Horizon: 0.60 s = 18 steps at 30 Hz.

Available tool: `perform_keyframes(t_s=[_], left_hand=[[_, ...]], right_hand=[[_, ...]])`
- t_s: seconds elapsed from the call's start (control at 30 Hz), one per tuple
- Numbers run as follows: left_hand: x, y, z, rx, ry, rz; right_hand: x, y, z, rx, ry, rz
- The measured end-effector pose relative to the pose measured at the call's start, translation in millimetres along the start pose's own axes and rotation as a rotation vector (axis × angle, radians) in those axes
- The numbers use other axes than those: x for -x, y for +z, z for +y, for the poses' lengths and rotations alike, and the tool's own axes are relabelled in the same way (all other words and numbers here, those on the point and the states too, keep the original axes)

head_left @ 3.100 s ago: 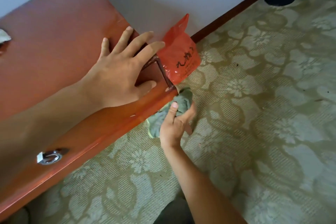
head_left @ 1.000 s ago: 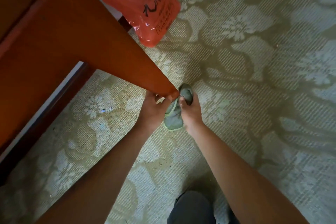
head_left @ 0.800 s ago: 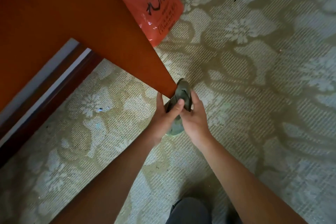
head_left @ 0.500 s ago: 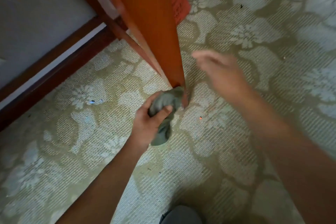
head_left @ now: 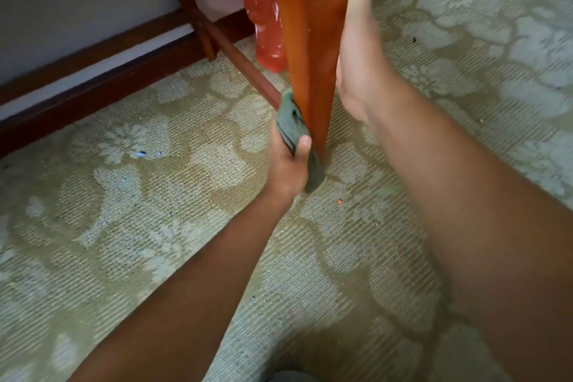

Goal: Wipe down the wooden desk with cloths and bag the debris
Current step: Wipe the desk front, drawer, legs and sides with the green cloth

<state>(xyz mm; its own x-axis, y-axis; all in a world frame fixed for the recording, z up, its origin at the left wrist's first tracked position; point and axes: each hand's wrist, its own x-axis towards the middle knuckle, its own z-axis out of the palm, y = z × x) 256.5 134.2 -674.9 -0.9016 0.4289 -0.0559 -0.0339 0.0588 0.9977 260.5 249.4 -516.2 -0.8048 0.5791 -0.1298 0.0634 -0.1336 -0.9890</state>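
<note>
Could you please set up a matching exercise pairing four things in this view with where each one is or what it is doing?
Things:
1. green cloth
2. red plastic bag
3. right hand
4. left hand

States or places:
A. lies flat against the right side of the desk leg
B. hangs behind the desk leg, near the wall
C. grips the cloth low down by the carpet
D. is pressed against the left side of the desk leg near its foot

Pairs: 1-D, 2-B, 3-A, 4-C
</note>
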Motion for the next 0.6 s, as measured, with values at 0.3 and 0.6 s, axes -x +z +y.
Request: perform_keyframes(t_s=[0.3,0.6], left_hand=[[2.7,-4.0,-1.7,-0.039,-0.13,0.086],[-15.5,-10.8,85.9,-0.083,0.489,0.198]], right_hand=[[-3.7,9.4,-0.1,-0.091,0.094,0.044],[-7.9,5.9,4.2,-0.082,0.105,0.026]])
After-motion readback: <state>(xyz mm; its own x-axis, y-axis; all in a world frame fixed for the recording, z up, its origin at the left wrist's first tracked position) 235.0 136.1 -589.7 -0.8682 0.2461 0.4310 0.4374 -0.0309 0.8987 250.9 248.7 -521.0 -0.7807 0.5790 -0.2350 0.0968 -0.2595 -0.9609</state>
